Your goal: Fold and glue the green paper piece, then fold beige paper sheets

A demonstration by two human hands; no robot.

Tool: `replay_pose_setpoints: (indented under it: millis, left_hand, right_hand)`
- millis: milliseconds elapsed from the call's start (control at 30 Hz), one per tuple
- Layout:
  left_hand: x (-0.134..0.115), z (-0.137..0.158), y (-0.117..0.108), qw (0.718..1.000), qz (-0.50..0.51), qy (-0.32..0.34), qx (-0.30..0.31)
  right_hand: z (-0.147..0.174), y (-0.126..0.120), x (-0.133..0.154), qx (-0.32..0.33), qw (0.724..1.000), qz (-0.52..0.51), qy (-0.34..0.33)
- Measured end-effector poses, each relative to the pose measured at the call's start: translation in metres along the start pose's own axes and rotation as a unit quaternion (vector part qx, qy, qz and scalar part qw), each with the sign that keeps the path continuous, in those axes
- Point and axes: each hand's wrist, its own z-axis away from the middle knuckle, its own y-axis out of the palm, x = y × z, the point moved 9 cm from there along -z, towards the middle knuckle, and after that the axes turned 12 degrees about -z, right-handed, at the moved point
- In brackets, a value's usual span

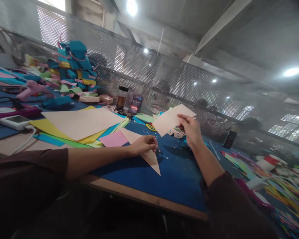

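Observation:
My right hand (191, 129) is closed on a cream sheet of paper (168, 121), raised at a tilt above the far part of the blue table, thumb and fingers at its right edge. Lower and to the left, my left hand (147, 145) has its fingers curled together over a long, pointed cream piece of paper (150, 161). Whether anything is pinched in those fingers cannot be made out. A pink piece of paper (114, 139) lies just left of that hand.
Stacked coloured sheets (82, 122) lie to the left, with a white device (16, 122) and its cable beside them. Behind are a jar (122, 99), a heap of blue folded pieces (76, 66) and a mesh partition (139, 69). A phone (230, 139) stands at right, near paper scraps (241, 166).

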Motion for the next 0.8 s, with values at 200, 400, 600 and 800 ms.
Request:
replay_pose_setpoints:
  millis: [200,400,600,800]
  left_hand:
    - [-0.004,0.002,0.002,0.998,-0.044,0.043,-0.010]
    - [-0.009,0.007,0.005,0.991,-0.107,0.073,-0.013]
    - [-0.010,0.010,0.008,0.989,-0.128,0.075,-0.011]
    - [-0.011,0.010,0.007,0.985,-0.152,0.076,-0.019]
  right_hand:
    - [-0.042,0.069,-0.031,0.031,0.994,-0.077,0.067]
    - [-0.071,0.114,-0.084,-0.006,0.970,-0.183,0.158]
    - [-0.073,0.124,-0.141,-0.017,0.967,-0.102,0.233]
    - [-0.059,0.123,-0.182,0.035,0.957,0.048,0.282]
